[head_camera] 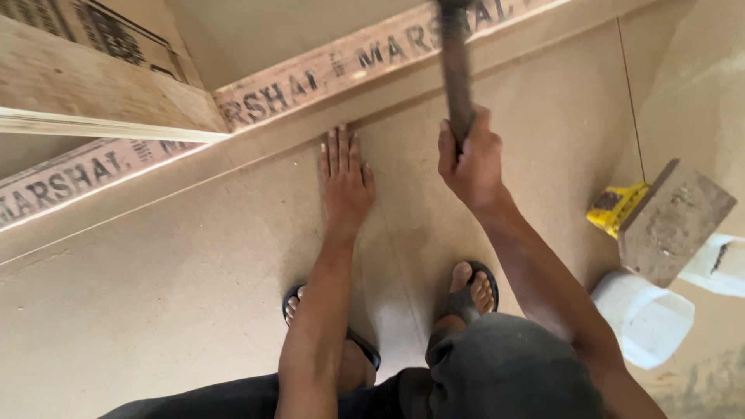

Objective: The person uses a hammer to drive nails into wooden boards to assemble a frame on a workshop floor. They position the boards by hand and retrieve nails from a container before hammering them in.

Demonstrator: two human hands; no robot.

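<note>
The right hand [469, 159] was clenched low on the hammer handle [458, 70], which looked stiff and top-heavy and rose beyond that grip out of view, while beside it the left hand [345, 182] pressed flat, fingers together, on the board [194, 264].

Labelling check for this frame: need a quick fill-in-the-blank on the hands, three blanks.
1. The left hand lies ____ on the board.
2. The right hand grips the ____ of a hammer.
3. The feet wear ____.

Missing words: flat; handle; sandals
</note>
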